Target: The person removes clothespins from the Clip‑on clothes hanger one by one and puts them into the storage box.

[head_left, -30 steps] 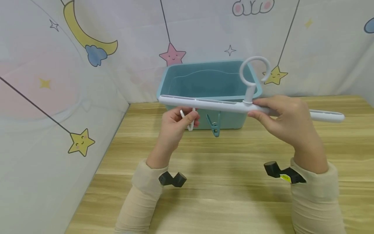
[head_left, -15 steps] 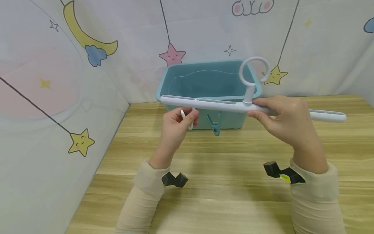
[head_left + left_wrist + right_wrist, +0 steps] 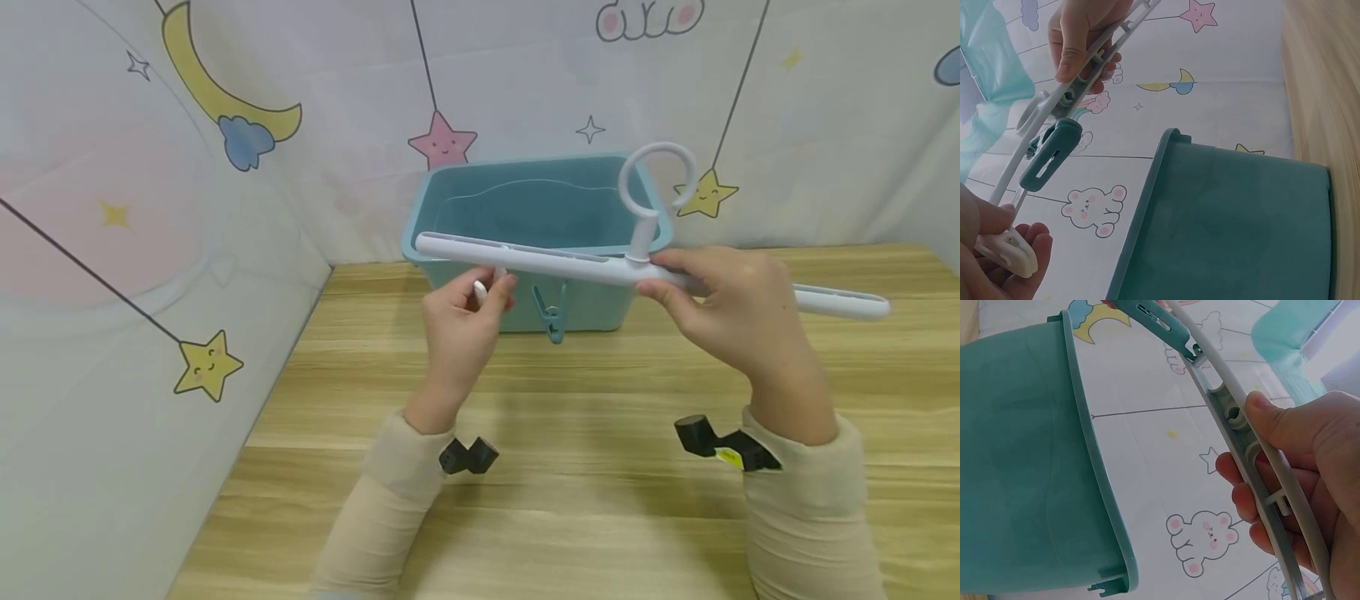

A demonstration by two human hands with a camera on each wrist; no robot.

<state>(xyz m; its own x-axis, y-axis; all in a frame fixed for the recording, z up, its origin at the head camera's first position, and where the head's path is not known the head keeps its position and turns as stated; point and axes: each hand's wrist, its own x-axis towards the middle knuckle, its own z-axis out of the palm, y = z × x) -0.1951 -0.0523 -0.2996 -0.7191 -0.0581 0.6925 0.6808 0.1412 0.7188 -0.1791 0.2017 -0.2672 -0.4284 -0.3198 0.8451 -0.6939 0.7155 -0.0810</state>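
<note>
A white plastic hanger bar (image 3: 555, 262) with a round hook (image 3: 624, 179) on top is held up level in front of the bin. My right hand (image 3: 738, 312) grips it just right of the hook, thumb on the near side. My left hand (image 3: 465, 321) pinches a white clothespin (image 3: 1015, 253) right under the bar's left part. Between the hands a teal clothespin (image 3: 552, 312) hangs from the bar's underside. In the right wrist view the bar's hollow underside (image 3: 1235, 415) shows small sockets and pegs.
Behind the bar a teal plastic bin (image 3: 536, 167) stands on the wood-grain table (image 3: 570, 467), close to the back wall. A cloth printed with stars, a moon and bears (image 3: 360, 108) covers the walls at the back and left.
My left hand has shifted slightly right and up with the white clothespin, and the bar's left end has risen a little. My right hand keeps its grip nearly in place.
</note>
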